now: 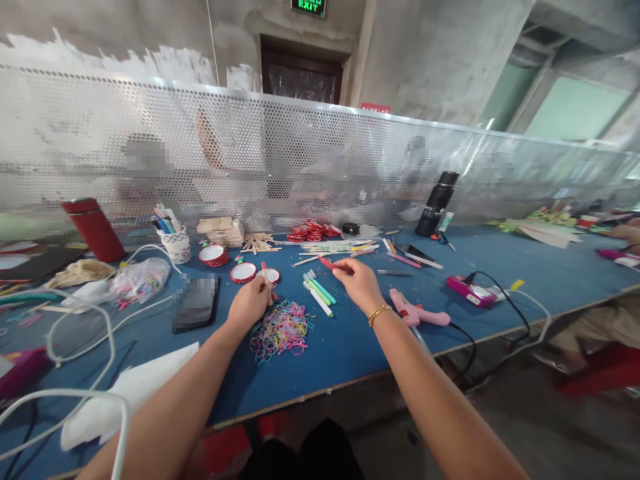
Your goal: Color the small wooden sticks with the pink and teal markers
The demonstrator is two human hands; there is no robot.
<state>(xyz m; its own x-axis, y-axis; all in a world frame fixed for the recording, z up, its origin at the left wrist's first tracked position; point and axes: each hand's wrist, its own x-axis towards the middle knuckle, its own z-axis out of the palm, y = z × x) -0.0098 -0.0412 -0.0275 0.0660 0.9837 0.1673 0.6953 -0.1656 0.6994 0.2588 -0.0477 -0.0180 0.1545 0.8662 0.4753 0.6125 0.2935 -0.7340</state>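
My left hand [251, 300] is closed around a slim pale stick with a red upper end [265, 269], held upright above the table. Just below it lies a pile of colourful rubber bands [281, 332]. My right hand [357, 283], with a gold bracelet at the wrist, pinches a short red marker-like piece [327, 263]; its far end points left, and the fingers hide the rest. Between the hands lie several green and teal markers [319, 293]. Round red-rimmed containers with white insides [243, 273] stand just beyond my left hand.
A pink glue gun [417, 312] lies right of my right wrist. Wooden sticks [260, 243] and pens lie farther back. A phone [196, 303], white cables [107, 333] and a pen cup [175, 245] are left. A black bottle [437, 205] stands before the perforated screen [300, 160].
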